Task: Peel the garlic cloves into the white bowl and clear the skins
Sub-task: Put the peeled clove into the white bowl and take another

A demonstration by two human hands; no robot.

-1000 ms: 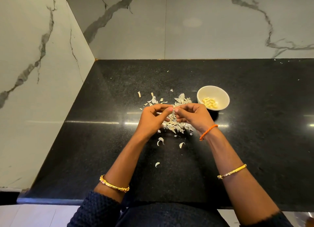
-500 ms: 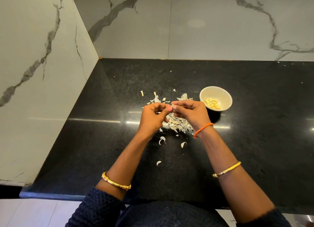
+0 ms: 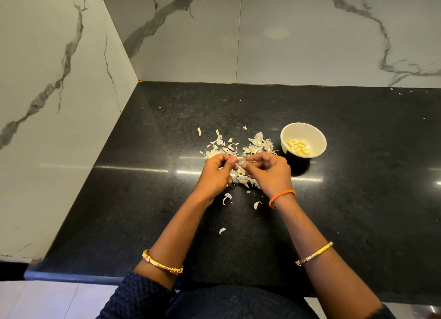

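My left hand [image 3: 216, 175] and my right hand [image 3: 270, 173] meet fingertip to fingertip over a heap of pale garlic skins [image 3: 238, 149] on the black counter [image 3: 155, 199]. Both pinch a small garlic clove [image 3: 241, 162] between them; most of it is hidden by the fingers. The white bowl [image 3: 310, 134] stands just right of the heap, beyond my right hand, with several peeled yellowish cloves [image 3: 298, 147] inside. Three loose skin curls [image 3: 227, 198] lie nearer to me, between my forearms.
Marble walls rise at the left [image 3: 59, 104] and at the back [image 3: 286, 44], meeting in a corner. The counter's front edge [image 3: 71, 274] runs close to my body. Tiny skin flecks [image 3: 239, 100] lie farther back.
My hands have stayed together over the skins, with the fingertips shifting slightly on the clove. The view has tilted a little; the bowl has not moved.
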